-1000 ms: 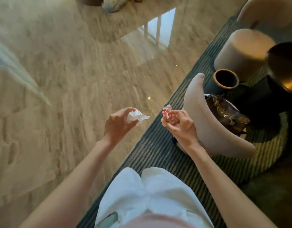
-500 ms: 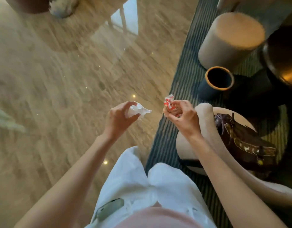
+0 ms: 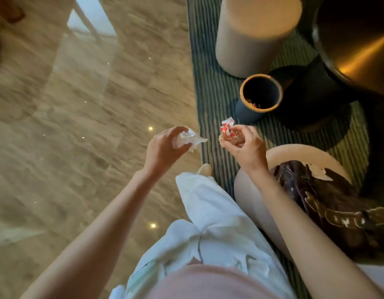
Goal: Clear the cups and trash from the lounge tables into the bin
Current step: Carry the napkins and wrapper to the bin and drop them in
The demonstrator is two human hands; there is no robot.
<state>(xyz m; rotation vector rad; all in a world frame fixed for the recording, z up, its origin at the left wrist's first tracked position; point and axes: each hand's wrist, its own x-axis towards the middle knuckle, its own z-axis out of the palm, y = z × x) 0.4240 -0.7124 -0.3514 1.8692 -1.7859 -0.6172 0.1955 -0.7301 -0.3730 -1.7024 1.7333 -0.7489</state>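
Observation:
My left hand (image 3: 165,145) grips a crumpled white tissue (image 3: 190,139) over the edge of the marble floor. My right hand (image 3: 242,145) holds red-and-white wrappers (image 3: 227,125), curled round them, above the striped rug. A small dark bin (image 3: 260,93) with an orange rim stands on the rug just beyond my right hand, open, with a few scraps at its bottom. Both hands are in front of me at about the same height, close together.
A beige cylindrical stool (image 3: 251,33) stands behind the bin. A dark round table (image 3: 357,39) on a black pedestal is at the far right. A curved beige chair (image 3: 294,154) holding a brown bag (image 3: 329,203) is beside my right arm. My white trousers (image 3: 208,212) step along the striped rug (image 3: 206,61).
I have walked forward: the bin, stool and table have come nearer and the chair has slid back to my right side. Both hands keep their trash.

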